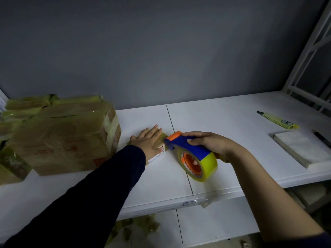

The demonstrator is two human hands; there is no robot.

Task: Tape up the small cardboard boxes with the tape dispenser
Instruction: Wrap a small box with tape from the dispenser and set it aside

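We log the tape dispenser (188,147) as blue-bodied, with an orange front tab and orange hub. Its tape roll (208,165) is glossy yellow. The small cardboard box (163,138) is tan, yellowish where taped, with a white label (157,156) in dark print. Sleeve (89,190) is dark navy. We see the big cardboard boxes (68,138) as brown under yellow-green tape, with red print. Table (223,122) is white with a dark seam, and the wall (161,51) is flat grey-blue. Highlighter (277,119) is pale yellow with a black tip. Notepad (302,149) is off-white, pen (322,138) black, frame (308,51) white. Tape scraps (136,228) below are yellowish.
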